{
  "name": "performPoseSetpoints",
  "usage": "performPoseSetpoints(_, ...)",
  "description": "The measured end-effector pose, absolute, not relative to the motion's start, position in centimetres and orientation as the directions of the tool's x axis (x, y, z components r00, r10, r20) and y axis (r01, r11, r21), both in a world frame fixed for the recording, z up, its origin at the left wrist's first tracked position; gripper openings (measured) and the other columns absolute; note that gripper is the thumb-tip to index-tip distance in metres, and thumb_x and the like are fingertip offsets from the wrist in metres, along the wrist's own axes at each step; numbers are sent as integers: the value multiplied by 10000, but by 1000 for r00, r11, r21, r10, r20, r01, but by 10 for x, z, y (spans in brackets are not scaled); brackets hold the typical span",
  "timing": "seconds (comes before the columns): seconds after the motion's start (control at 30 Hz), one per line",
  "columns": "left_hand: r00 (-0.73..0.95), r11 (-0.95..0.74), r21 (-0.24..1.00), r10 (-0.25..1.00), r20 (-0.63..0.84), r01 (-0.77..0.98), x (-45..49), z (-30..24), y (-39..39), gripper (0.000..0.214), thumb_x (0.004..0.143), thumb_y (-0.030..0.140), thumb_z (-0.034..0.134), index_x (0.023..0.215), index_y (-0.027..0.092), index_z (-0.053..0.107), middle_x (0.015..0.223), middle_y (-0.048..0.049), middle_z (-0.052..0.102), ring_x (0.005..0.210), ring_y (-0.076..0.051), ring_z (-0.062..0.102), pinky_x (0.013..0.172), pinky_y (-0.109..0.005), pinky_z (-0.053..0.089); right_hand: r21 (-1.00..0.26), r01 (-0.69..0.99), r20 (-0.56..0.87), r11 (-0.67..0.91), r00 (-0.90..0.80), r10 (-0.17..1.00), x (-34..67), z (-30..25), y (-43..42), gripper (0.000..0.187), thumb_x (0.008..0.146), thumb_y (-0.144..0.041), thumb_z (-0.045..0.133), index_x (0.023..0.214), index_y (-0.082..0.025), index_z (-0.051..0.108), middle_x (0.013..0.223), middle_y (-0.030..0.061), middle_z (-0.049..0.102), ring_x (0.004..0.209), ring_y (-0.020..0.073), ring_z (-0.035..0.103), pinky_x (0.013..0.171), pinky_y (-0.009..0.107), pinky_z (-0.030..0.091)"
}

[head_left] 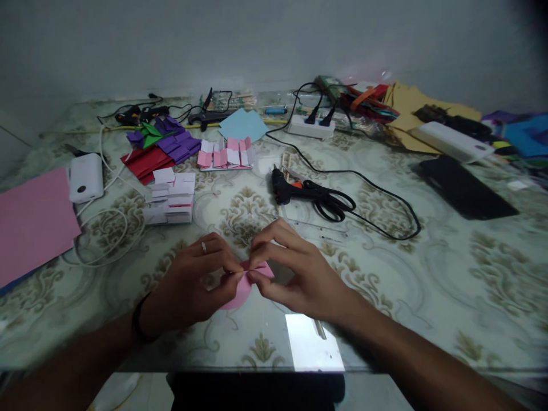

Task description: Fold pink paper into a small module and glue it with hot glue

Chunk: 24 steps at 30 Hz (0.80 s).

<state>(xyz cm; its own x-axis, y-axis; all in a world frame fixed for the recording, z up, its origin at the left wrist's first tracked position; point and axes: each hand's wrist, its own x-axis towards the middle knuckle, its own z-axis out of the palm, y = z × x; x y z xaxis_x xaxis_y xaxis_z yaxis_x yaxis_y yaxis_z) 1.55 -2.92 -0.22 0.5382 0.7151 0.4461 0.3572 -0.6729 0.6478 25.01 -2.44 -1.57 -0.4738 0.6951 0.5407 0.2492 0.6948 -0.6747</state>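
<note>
Between my two hands is a small piece of pink paper (238, 298), folded, its lower flap hanging toward the table edge. My left hand (192, 282), with a ring and a dark wristband, pinches the paper's upper edge between thumb and forefinger. Close against it, my right hand (295, 271) pinches the same paper with thumb and fingertips. The fingertips of both hands nearly touch and hide part of the fold. Beyond them lie folded white-and-pink paper pieces (171, 197) and a row of pink-and-white folded pieces (226, 154).
A black glue gun (282, 187) lies with scissors (336, 202) ahead of my right hand, its cord looping right. A white power strip (311, 127) sits behind. Pink sheets (36, 220) and a white power bank (86, 178) are left; a dark phone (464, 185) lies right.
</note>
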Motion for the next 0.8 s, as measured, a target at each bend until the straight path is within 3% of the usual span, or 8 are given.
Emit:
performPoseSetpoints(0.17, 524, -667, 639, 727, 444, 383, 16, -3, -29, 169, 927, 54, 725, 934, 222, 711, 890, 7, 722, 815, -146, 696, 744, -270, 574, -683, 254, 530, 685, -472, 704, 247, -19, -25, 117, 979, -144, 699, 915, -224, 642, 987, 47, 687, 937, 213, 640, 866, 405, 496)
performPoseSetpoints(0.47, 545, -656, 653, 729, 415, 379, 20, -2, -32, 201, 873, 26, 675, 851, 224, 649, 833, 25, 679, 782, -138, 668, 742, -264, 564, -652, 263, 546, 711, -488, 681, 241, -19, -31, 123, 988, -161, 674, 912, -236, 612, 962, 45, 698, 920, 219, 636, 844, 403, 506)
performPoseSetpoints(0.8, 558, -670, 627, 720, 414, 399, 19, 2, -33, 248, 836, -8, 629, 813, 233, 577, 791, 24, 680, 784, -163, 649, 747, -303, 546, -637, 277, 577, 719, -447, 683, 238, -16, -34, 172, 890, -88, 647, 835, -234, 576, 881, 34, 668, 838, 210, 620, 774, 391, 497)
